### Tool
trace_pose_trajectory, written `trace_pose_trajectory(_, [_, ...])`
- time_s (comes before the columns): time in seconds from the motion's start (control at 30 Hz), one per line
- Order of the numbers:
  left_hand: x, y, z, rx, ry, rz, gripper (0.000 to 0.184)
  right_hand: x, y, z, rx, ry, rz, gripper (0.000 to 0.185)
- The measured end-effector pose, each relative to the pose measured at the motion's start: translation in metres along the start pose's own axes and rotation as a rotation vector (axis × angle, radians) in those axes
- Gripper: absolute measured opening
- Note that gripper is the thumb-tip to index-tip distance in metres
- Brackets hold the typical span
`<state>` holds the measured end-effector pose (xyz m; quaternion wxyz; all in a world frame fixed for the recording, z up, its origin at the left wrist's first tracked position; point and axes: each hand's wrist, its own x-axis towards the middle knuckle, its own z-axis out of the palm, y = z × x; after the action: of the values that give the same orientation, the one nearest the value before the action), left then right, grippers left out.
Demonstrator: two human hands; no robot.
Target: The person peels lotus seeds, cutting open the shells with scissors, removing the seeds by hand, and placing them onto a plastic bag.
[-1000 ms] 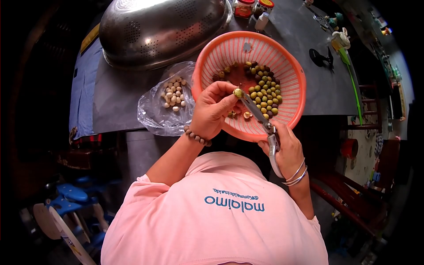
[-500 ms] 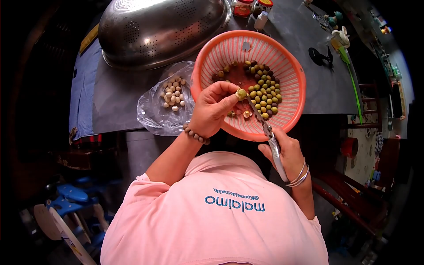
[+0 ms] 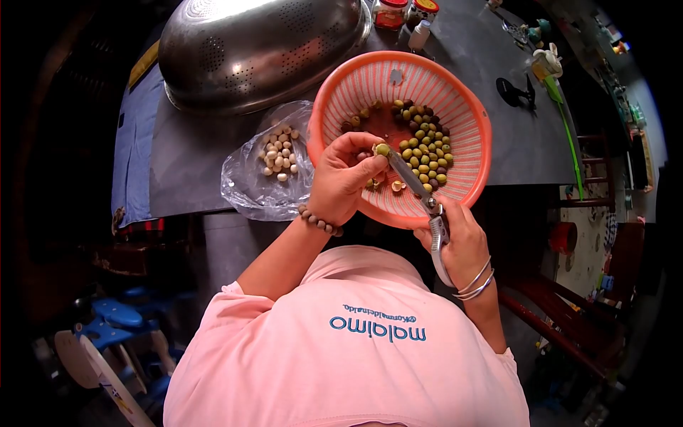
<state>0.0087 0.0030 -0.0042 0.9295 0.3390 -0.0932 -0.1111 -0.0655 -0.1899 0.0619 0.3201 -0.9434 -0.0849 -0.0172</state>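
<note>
My left hand (image 3: 340, 174) pinches a partly peeled green lotus seed (image 3: 383, 150) between thumb and fingertips, above the basket. With my right hand (image 3: 459, 242) I grip the grey handles of a pair of scissors (image 3: 432, 208). Their blades point up and left, the tips at the seed. Below lies a round coral plastic basket (image 3: 478, 135) with green and dark brown lotus seeds (image 3: 425, 146) heaped mostly on its right side. A pale piece of shell (image 3: 398, 186) rests near its front. To the left, a clear plastic bag (image 3: 245, 192) holds several whitish peeled seeds (image 3: 279, 151).
A large perforated steel colander (image 3: 249, 57) lies upside down behind the bag on the grey table (image 3: 186, 153). Red-lidded jars (image 3: 390, 14) and a small white bottle (image 3: 420, 35) stand behind the basket. A black stand (image 3: 516, 92) and a green strip (image 3: 565, 132) are at right.
The scissors' handles have spread apart and their blades have swung more to the left at the seed. In my left fingers the seed has turned and shifted slightly left.
</note>
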Motion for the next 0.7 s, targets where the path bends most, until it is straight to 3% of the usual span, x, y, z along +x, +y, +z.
trace_pose_trajectory(0.4, [-0.0023,0.0031,0.0032,0.109,0.011,0.045,0.019,0.0008,0.0003,-0.0046,0.041,-0.073,0.021,0.045])
trace_pose_trajectory(0.7, [0.0004,0.0033,0.0049,0.014,-0.037,0.025,0.019,-0.0021,0.0028,-0.0028,0.201,-0.087,0.002,0.040])
